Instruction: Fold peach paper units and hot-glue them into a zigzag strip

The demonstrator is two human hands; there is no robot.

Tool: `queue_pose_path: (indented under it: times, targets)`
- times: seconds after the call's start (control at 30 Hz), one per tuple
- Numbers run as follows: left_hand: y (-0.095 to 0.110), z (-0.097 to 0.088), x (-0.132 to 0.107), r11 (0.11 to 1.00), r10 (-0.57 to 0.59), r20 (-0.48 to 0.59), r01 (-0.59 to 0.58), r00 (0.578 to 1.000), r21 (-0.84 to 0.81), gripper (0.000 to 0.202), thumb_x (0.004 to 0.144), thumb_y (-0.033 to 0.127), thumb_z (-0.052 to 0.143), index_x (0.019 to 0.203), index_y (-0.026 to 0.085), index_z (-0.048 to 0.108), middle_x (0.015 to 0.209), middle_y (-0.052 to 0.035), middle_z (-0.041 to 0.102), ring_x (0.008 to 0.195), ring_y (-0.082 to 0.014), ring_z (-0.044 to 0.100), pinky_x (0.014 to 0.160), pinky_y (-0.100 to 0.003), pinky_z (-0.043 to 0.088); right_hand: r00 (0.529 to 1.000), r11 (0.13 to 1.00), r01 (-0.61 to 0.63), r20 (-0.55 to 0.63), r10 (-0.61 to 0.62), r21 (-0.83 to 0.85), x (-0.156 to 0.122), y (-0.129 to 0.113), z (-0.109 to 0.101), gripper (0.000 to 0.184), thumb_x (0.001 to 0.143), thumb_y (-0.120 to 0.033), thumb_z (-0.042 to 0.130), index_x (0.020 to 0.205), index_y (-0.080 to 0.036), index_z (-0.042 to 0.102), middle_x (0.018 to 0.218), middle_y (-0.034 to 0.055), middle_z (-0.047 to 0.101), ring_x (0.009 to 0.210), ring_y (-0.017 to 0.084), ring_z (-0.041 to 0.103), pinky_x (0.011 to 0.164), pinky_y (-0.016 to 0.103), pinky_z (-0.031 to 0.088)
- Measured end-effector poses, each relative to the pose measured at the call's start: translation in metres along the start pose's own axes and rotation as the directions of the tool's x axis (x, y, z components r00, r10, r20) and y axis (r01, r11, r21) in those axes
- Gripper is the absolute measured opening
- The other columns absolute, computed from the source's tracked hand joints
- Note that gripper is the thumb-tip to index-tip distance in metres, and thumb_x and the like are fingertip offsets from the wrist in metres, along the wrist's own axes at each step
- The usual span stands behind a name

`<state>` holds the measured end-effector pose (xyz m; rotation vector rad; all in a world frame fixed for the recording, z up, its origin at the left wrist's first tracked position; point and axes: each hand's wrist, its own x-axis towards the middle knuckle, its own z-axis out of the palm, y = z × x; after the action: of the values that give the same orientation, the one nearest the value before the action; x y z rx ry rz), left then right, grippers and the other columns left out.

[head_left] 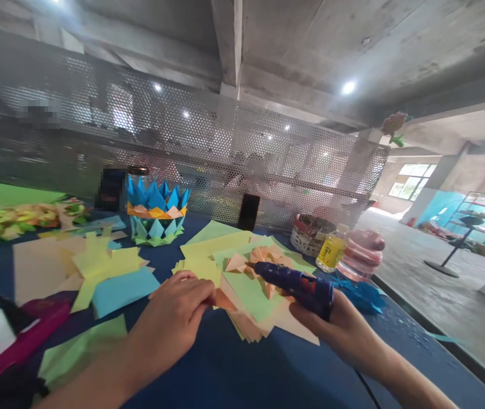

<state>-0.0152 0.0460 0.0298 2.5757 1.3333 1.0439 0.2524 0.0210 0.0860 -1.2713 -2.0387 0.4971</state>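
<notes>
My right hand (336, 318) is wrapped round a dark blue glue gun (293, 282), its nozzle pointing left over the paper pile. My left hand (183, 309) is closed, thumb and forefinger pinched at an orange folded paper piece (224, 299). Just beyond the nozzle, several peach folded paper pieces (236, 262) lie on stacked green, yellow and peach paper sheets (251, 298). A cord runs down from below my right hand.
A blue and orange folded-paper basket (157, 213) stands at the back left. A phone (249, 212) leans on the perforated metal screen (310, 165). To the right are a woven basket (306, 233), a yellow-labelled bottle (330, 250), a pink bottle (360, 255) and blue paper pieces (364, 294).
</notes>
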Motion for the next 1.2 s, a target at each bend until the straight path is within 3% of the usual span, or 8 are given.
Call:
queue_pose_path:
  times: [0.2, 0.43, 0.53, 0.7, 0.8, 0.9, 1.03, 1.2]
  targets:
    - [-0.002, -0.002, -0.001, 1.000, -0.002, -0.007, 0.002, 1.000, 0.022, 0.028, 0.087, 0.004, 0.035, 0.079, 0.022, 0.054, 0.076, 0.0011, 0.064, 0.079, -0.0192, 0.059, 0.082, -0.037, 0.041, 0.997, 0.998, 0.050, 0.068, -0.048, -0.029, -0.002, 0.016, 0.023, 0.014, 0.088, -0.035, 0.057, 0.092, -0.022, 0.060, 0.088, 0.0016, 0.067, 0.084, 0.020, 0.064, 0.080, 0.031, 0.052]
    - [-0.006, 0.001, -0.001, 0.999, -0.006, -0.030, 0.007, 1.000, 0.039, 0.025, 0.091, 0.008, 0.035, 0.074, 0.022, 0.047, 0.072, 0.0019, 0.061, 0.077, -0.0192, 0.059, 0.080, -0.037, 0.040, 0.991, 0.934, 0.050, 0.135, -0.002, -0.355, -0.007, 0.036, 0.021, 0.018, 0.077, -0.010, 0.055, 0.090, -0.022, 0.056, 0.094, 0.0032, 0.061, 0.077, 0.017, 0.060, 0.068, 0.027, 0.047]
    - [-0.007, 0.002, -0.001, 1.000, -0.011, -0.018, 0.012, 1.000, 0.024, 0.024, 0.091, 0.008, 0.035, 0.076, 0.022, 0.047, 0.073, 0.0019, 0.061, 0.078, -0.0195, 0.059, 0.079, -0.037, 0.041, 0.974, 0.920, 0.020, 0.216, 0.070, -0.390, -0.011, 0.039, 0.016, 0.024, 0.071, -0.010, 0.064, 0.090, -0.023, 0.058, 0.098, 0.0015, 0.060, 0.085, 0.017, 0.060, 0.073, 0.026, 0.048]
    - [-0.007, 0.003, -0.001, 1.000, -0.013, -0.031, 0.013, 0.999, 0.012, 0.025, 0.091, 0.007, 0.035, 0.076, 0.023, 0.047, 0.074, 0.0018, 0.061, 0.080, -0.0198, 0.058, 0.078, -0.037, 0.041, 0.895, 0.976, 0.062, 0.444, 0.038, -0.210, 0.002, 0.034, -0.017, 0.040, 0.066, -0.026, 0.080, 0.103, -0.027, 0.065, 0.107, -0.0002, 0.066, 0.097, 0.020, 0.062, 0.086, 0.028, 0.049]
    - [-0.007, 0.004, -0.001, 1.000, 0.015, -0.037, -0.015, 0.999, -0.006, 0.025, 0.090, 0.007, 0.034, 0.075, 0.022, 0.046, 0.072, 0.0015, 0.060, 0.077, -0.0192, 0.058, 0.078, -0.036, 0.042, 0.980, 0.959, -0.051, 0.171, 0.103, -0.280, 0.046, 0.039, -0.027, 0.015, 0.084, -0.027, 0.063, 0.097, -0.023, 0.069, 0.097, 0.0021, 0.071, 0.089, 0.020, 0.065, 0.080, 0.031, 0.052]
    - [-0.005, 0.004, -0.001, 1.000, 0.011, -0.035, -0.012, 0.999, -0.014, 0.025, 0.089, 0.005, 0.034, 0.076, 0.022, 0.046, 0.072, 0.0006, 0.060, 0.075, -0.0195, 0.057, 0.072, -0.034, 0.042, 0.987, 0.932, -0.163, -0.052, 0.154, -0.322, 0.113, 0.054, -0.012, 0.021, 0.092, -0.027, 0.057, 0.108, -0.016, 0.065, 0.106, 0.0083, 0.067, 0.098, 0.022, 0.063, 0.089, 0.039, 0.050]
    - [-0.006, 0.008, -0.001, 0.998, 0.069, -0.048, -0.068, 0.996, 0.009, 0.025, 0.089, 0.005, 0.032, 0.075, 0.023, 0.044, 0.069, 0.0009, 0.058, 0.067, -0.0181, 0.056, 0.072, -0.034, 0.042, 0.917, 0.880, -0.375, -0.254, 0.307, -0.292, 0.194, 0.068, 0.030, 0.031, 0.094, -0.031, 0.058, 0.122, -0.016, 0.056, 0.122, 0.0091, 0.059, 0.103, 0.023, 0.062, 0.085, 0.043, 0.053]
    - [-0.015, 0.016, -0.001, 0.980, 0.172, -0.096, -0.161, 0.980, 0.114, 0.026, 0.088, 0.003, 0.032, 0.075, 0.023, 0.043, 0.065, 0.0009, 0.056, 0.059, -0.0174, 0.052, 0.071, -0.034, 0.043, 0.793, 0.815, -0.553, -0.408, 0.453, -0.170, 0.256, 0.067, 0.070, 0.032, 0.094, -0.031, 0.058, 0.123, -0.016, 0.056, 0.122, 0.0092, 0.059, 0.102, 0.023, 0.062, 0.084, 0.043, 0.054]
